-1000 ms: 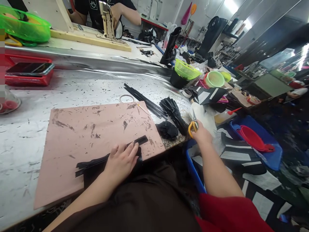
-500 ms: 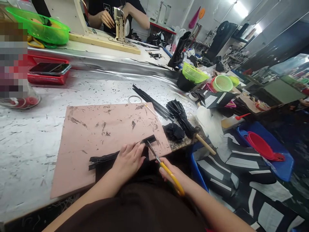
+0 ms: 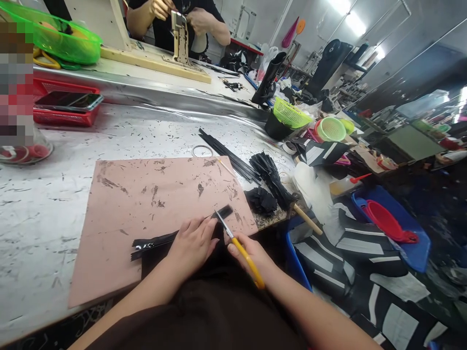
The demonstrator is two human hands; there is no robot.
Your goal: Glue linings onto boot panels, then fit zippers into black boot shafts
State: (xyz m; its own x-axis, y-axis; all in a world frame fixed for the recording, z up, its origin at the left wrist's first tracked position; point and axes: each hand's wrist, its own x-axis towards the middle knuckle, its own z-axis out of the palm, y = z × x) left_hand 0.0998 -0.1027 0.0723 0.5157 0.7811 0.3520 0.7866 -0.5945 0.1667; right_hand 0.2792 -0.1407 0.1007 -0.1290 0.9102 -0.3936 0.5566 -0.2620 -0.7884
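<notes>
A black zipper [image 3: 156, 241] lies slantwise across the pink board [image 3: 116, 209], joined to dark material whose outline I cannot follow against my clothing. My left hand [image 3: 192, 243] presses and pinches the zipper near its right end, fingers together. In my right hand [image 3: 251, 253] are scissors with a yellow handle [image 3: 251, 266]. Their blades cross the zipper just right of my left fingertips. Beyond the blades, the zipper's short tail [image 3: 224, 212] points right over the board and looks blurred.
Black strips [image 3: 229, 155], a bundle of black zippers [image 3: 272, 180] and a crumpled black pile [image 3: 261, 200] lie right of the board. A wooden handle [image 3: 307, 218] juts over the table edge, near a blue bin [image 3: 297, 265]. Across the table, another person's hands [image 3: 200, 22] are beside a sewing machine [image 3: 180, 41].
The scissors and my right hand have shifted left, bringing the blades farther across the zipper. My left hand stays on the zipper. The other person's hands have risen, and the view has turned slightly.
</notes>
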